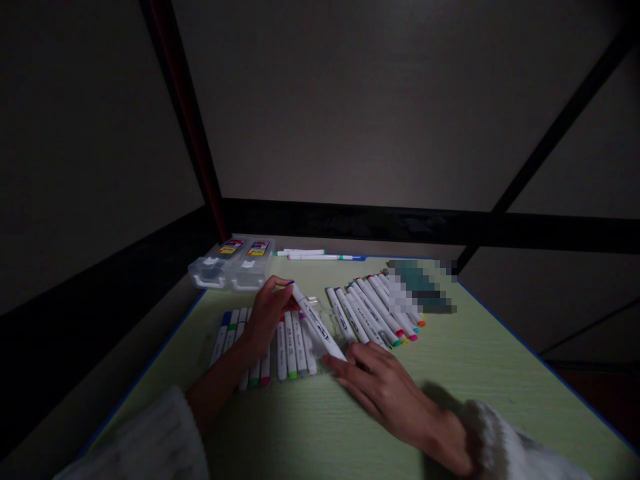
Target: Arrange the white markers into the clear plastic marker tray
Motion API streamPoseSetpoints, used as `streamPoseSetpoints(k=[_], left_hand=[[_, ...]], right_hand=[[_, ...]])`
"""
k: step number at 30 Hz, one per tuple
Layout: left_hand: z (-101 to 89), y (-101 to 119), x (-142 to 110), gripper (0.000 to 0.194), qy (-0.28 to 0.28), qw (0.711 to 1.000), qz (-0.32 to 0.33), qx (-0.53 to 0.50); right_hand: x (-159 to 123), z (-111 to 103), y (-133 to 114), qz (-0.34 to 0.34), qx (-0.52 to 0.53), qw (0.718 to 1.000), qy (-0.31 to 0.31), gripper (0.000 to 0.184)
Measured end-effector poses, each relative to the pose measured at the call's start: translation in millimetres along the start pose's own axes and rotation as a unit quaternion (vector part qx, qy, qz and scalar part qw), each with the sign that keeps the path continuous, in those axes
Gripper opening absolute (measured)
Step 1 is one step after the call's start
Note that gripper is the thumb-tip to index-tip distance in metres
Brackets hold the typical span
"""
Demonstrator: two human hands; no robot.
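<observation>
A white marker (319, 323) with a dark blue tip end is held slantwise above the table between both hands. My left hand (267, 316) pinches its upper end, fingers closed. At the lower end, the fingers of my right hand (385, 387) are closed on the marker too. Beneath and beside my left hand lies a row of white markers (293, 347) with coloured ends, partly hidden by that hand and wrist. To the right, a second slanted row of white markers (370, 310) rests on the table, with red, green, yellow and orange ends.
Two clear plastic cases (253, 265) with handles and yellow labels stand at the table's back left. Several markers (315, 257) lie along the back edge. A blurred-out greenish item (423, 283) is at the back right. The pale green table (480, 360) has a blue edge, with a wall behind.
</observation>
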State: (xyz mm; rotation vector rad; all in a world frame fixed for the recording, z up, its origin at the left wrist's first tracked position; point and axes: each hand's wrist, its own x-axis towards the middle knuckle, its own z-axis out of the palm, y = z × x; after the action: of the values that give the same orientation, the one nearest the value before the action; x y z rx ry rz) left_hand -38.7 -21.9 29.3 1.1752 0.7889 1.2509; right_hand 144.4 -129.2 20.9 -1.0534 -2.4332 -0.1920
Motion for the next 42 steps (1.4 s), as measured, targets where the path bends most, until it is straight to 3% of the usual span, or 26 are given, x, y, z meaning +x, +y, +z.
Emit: streamPoseSetpoints(k=[16,25,36,42], left_hand=[[4.8,5.2,-4.5,0.025,-0.012,0.994,-0.019,0.105],[1.3,-1.5,1.2,0.039,-0.067,0.973,0.019,0.218],[-6.2,-16.5,2.3,0.039,-0.045,0.939,0.086,0.329],[-13.3,-23.9,3.0,0.036,-0.036,0.887,0.175,0.425]], right_hand=[[-1.2,3.8,-2.7,-0.056,-0.001,0.998,0.021,0.027],[0.1,1.0,-4.1,-0.072,0.003,0.997,-0.014,0.026],[-1.2,5.0,-4.6,-0.066,-0.021,0.997,-0.043,0.028],[-2.6,4.9,-6.3,-0.041,-0.001,0.998,-0.039,0.034]])
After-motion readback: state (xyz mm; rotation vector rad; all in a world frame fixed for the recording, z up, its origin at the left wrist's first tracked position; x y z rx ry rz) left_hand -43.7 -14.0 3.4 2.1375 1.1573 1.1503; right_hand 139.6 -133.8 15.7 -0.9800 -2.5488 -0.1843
